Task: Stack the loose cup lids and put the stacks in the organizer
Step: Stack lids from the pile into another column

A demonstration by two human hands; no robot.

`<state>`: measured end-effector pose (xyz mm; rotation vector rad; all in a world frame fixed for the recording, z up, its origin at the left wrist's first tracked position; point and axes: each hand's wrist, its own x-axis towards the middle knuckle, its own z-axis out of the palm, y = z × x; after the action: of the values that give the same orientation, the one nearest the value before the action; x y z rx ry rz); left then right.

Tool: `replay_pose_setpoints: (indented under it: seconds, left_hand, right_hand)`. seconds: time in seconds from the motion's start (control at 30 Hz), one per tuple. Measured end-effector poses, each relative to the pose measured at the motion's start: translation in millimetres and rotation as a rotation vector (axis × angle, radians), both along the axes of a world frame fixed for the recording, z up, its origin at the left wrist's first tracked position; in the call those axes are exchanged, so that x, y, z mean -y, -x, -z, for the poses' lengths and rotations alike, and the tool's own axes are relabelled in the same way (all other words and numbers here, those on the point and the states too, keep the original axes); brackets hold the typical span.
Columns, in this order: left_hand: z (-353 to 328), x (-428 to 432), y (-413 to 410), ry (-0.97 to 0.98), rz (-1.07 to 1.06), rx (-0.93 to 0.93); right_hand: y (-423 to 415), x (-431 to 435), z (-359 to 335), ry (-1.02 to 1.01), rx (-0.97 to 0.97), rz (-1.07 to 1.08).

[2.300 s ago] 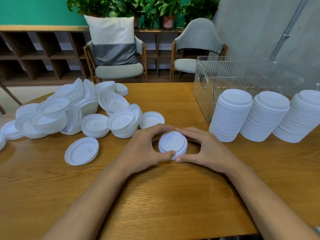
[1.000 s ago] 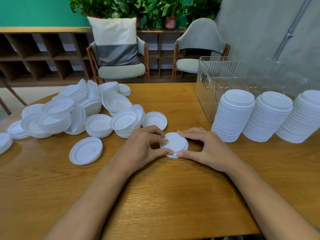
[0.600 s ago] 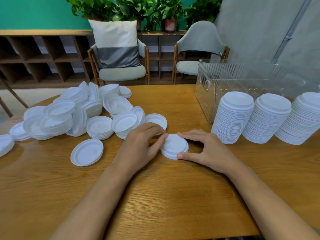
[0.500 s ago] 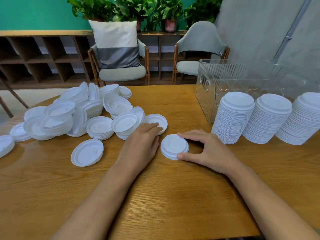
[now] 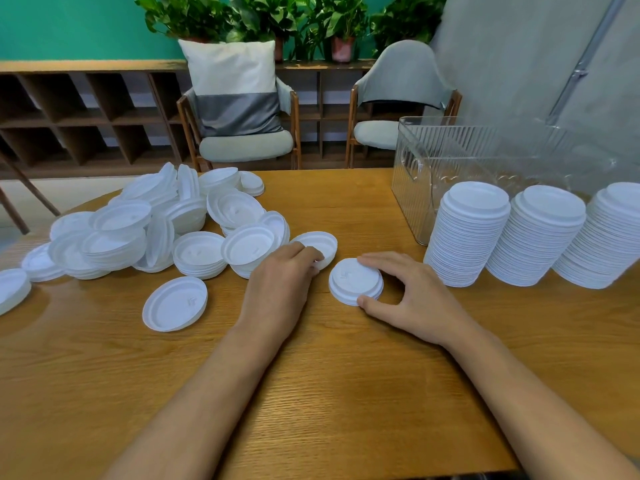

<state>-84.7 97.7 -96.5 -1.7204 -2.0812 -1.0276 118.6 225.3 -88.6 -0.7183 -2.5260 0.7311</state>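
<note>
A short stack of white lids (image 5: 355, 280) sits on the wooden table in front of me. My right hand (image 5: 412, 299) holds it between thumb and fingers. My left hand (image 5: 280, 289) reaches to the upturned loose lid (image 5: 320, 245) just left of that stack, and its fingertips pinch the lid's near rim. A heap of loose white lids (image 5: 166, 223) covers the table's left side. Three tall lid stacks (image 5: 465, 233) lean in a row at the right. Behind them stands the clear ribbed organizer (image 5: 422, 174).
A single upturned lid (image 5: 175, 303) lies apart near my left forearm. Another lid (image 5: 12, 289) sits at the table's left edge. Two chairs (image 5: 242, 133) and a low shelf stand beyond the table's far edge.
My left hand let go of the short stack and moved up and left to the loose lid. My right hand stayed on the stack.
</note>
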Motion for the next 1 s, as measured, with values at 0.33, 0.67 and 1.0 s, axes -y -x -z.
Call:
replay_pose_setpoints:
  seconds: [0.33,0.67,1.0]
  left_hand:
    - [-24.5,8.8,-16.1,-0.181,0.132,0.590]
    - [-14.4,3.1,-17.1,0.007,0.063,0.600]
    - [-5.9,1.1,-15.7,0.145,0.000,0.341]
  right_hand:
    - [2.5,-3.0,3.6,0.069,-0.079,-0.010]
    - [3.8,-2.0,3.4,0.117,-0.131,-0.085]
    - [3.7,-3.2,6.9,0.006,-0.126,-0.117]
